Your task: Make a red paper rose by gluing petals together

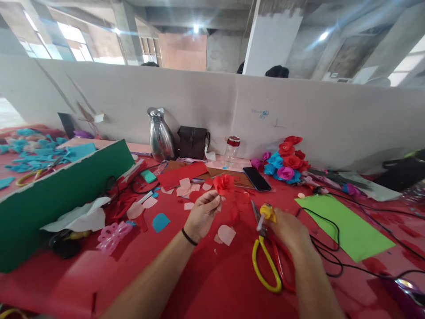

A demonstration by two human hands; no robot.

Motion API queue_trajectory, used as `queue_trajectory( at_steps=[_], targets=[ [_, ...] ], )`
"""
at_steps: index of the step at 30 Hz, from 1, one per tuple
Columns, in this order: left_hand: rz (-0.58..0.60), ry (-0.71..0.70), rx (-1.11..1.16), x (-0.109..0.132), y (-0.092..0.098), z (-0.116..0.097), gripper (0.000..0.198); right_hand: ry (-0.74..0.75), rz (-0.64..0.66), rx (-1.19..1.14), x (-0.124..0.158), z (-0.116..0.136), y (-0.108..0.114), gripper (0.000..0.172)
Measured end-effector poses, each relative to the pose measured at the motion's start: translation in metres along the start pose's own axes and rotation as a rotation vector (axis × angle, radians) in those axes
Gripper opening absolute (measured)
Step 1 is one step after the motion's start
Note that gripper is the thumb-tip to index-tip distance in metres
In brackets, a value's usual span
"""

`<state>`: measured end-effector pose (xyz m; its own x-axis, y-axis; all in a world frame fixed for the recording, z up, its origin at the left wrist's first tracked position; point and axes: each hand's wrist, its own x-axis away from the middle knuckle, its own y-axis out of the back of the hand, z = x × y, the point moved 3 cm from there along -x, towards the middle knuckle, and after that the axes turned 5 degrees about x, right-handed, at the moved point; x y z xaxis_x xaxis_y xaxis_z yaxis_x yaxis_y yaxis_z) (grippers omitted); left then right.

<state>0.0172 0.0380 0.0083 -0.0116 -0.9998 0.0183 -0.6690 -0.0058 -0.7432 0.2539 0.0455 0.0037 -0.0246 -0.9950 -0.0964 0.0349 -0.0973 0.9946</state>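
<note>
My left hand (204, 212), with a black band at the wrist, pinches a red paper flower (223, 184) by its base, petals upward. My right hand (288, 228) is closed around a yellow glue gun (267, 212), from which a translucent glue stick (260, 222) sticks out; part of the gun is hidden by the hand. Directly beneath it lie large scissors (267, 268) with one yellow and one red handle. Pale pink paper petals (226, 234) lie on the red table between my hands. To the left is a blue petal (161, 222).
Black cables (327, 248) run across a green sheet (348, 228) at right. A bunch of paper flowers (287, 163), a phone (256, 179), a glass bottle (231, 153), a black bag (193, 142) and a metal jug (160, 135) stand or lie behind. A green board (73, 195) borders the left.
</note>
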Motion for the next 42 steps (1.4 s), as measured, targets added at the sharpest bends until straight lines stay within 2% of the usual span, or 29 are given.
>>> queue_trajectory(
  at_steps=[2,4,6,10,11,13,16,21,24,27,31,34,38,42],
  targets=[
    [0.028,-0.022,-0.039,0.001,-0.002,0.0,0.021,0.011,0.024,0.011,-0.002,-0.005,-0.009,0.023],
    [0.036,-0.051,-0.098,0.002,-0.003,0.001,0.02,0.059,-0.08,-0.003,-0.002,-0.001,-0.006,0.022],
    [0.019,-0.085,-0.153,0.003,-0.004,0.003,0.019,0.133,-0.293,-0.09,0.001,0.011,0.009,0.023],
    [-0.052,-0.121,-0.238,0.004,-0.004,0.006,0.018,0.358,-0.785,-0.449,0.025,0.049,0.046,0.015],
    [-0.063,-0.119,-0.26,0.004,-0.004,0.007,0.018,0.437,-0.854,-0.48,0.031,0.059,0.051,0.014],
    [-0.065,-0.111,-0.304,0.006,-0.005,0.008,0.018,0.548,-0.903,-0.447,0.041,0.075,0.054,0.021],
    [-0.043,-0.107,-0.368,0.009,-0.008,0.01,0.016,0.546,-0.929,-0.394,0.046,0.084,0.048,0.028],
    [-0.018,-0.126,-0.454,0.011,-0.012,0.013,0.014,0.5,-0.969,-0.362,0.043,0.077,0.043,0.019],
    [-0.036,-0.129,-0.475,0.012,-0.012,0.013,0.015,0.471,-0.946,-0.381,0.043,0.077,0.045,0.015],
    [-0.06,-0.139,-0.476,0.013,-0.013,0.012,0.014,0.397,-0.907,-0.497,0.045,0.081,0.046,0.011],
    [-0.064,-0.139,-0.436,0.015,-0.013,0.015,0.013,0.29,-0.839,-0.761,0.048,0.085,0.046,0.012],
    [-0.071,-0.115,-0.348,0.015,-0.012,0.019,0.014,0.253,-0.899,-0.87,0.052,0.084,0.047,0.01],
    [-0.07,-0.125,-0.284,0.016,-0.013,0.019,0.017,0.292,-1.012,-0.581,0.056,0.088,0.048,0.017],
    [-0.064,-0.178,-0.351,0.017,-0.013,0.018,0.014,0.258,-1.026,-0.391,0.056,0.091,0.046,0.016]
  ],
)
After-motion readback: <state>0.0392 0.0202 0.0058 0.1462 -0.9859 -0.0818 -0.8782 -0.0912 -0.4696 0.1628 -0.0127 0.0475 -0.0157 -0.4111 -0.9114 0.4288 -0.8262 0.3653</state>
